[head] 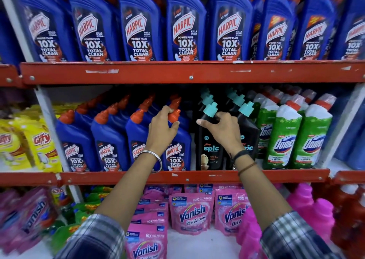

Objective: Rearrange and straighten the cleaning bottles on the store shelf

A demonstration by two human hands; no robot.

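Now both hands work the middle shelf point(194, 176).
Left hand point(162, 129) wraps fingers around the orange neck of a blue Harpic bottle point(178, 140); right hand point(223, 129) curls fingers on the black Spic bottle point(209, 148) (teal-capped) just beside it.

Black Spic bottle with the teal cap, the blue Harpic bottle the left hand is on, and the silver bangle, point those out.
Black Spic bottle with teal cap point(209, 140): head view, front body.
Blue Harpic bottle with orange cap point(178, 140): head view, shoulder.
Silver bangle point(156, 155): head view, band at wrist.
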